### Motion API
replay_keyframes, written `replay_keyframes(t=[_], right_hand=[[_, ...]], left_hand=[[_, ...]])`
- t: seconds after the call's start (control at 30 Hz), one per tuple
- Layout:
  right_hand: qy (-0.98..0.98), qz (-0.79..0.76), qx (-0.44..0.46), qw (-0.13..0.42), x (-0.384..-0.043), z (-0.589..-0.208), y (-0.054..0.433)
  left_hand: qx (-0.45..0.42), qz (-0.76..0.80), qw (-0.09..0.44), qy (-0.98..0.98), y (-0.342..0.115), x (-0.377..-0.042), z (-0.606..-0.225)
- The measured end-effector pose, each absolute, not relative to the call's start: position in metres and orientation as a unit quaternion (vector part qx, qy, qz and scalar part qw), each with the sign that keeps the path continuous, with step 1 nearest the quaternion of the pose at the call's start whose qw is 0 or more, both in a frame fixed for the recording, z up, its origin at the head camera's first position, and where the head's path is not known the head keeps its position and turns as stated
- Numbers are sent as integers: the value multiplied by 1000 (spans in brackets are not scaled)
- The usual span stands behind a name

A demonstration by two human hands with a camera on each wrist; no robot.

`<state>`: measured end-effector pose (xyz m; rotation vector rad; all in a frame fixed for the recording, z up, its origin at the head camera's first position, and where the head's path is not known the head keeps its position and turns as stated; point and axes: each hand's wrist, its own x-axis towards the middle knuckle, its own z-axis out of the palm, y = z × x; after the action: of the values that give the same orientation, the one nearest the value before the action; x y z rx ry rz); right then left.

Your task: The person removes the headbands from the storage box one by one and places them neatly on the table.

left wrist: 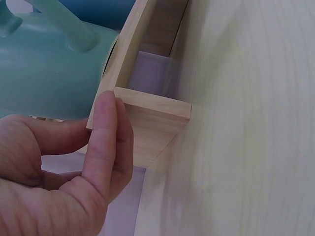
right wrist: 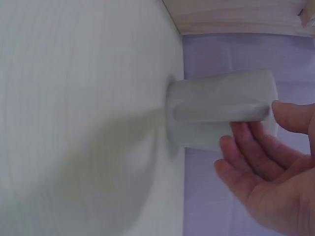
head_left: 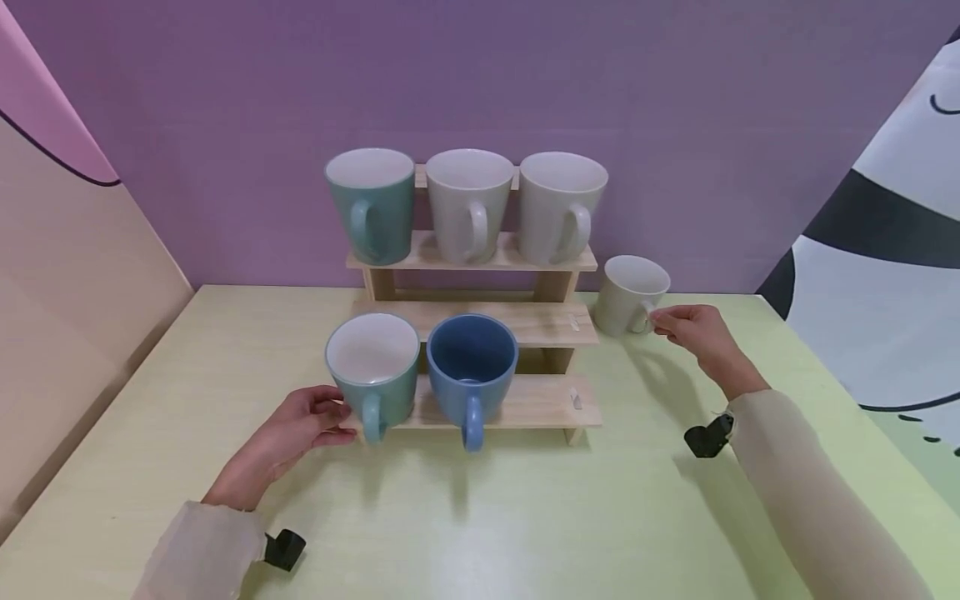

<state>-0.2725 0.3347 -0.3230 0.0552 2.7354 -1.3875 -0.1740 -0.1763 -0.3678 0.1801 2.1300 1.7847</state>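
As L hand [head_left: 298, 425] grips rack [head_left: 546, 322] w/ 5 mugs [head_left: 459, 404], R hand [head_left: 697, 333] pinches white mug [head_left: 624, 302].

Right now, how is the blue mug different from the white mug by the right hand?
Color: the blue mug is blue inside and out, while the white mug is pale all over.
Place: the blue mug stands on the bottom shelf; the white mug is on the table.
Touch: the right hand holds the white mug's handle; nobody holds the blue mug.
Both have open tops and one handle.
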Motion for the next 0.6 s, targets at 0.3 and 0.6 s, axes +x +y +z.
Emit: replay_keyframes(t=[0.3,0.6], right_hand=[[921,-389,18,19,-258,-291,321],[934,-357,9,-27,-243,-259,296]], left_hand=[[66,625,179,757,-176,-174,-366],[63,623,177,759,-175,-172,-367]])
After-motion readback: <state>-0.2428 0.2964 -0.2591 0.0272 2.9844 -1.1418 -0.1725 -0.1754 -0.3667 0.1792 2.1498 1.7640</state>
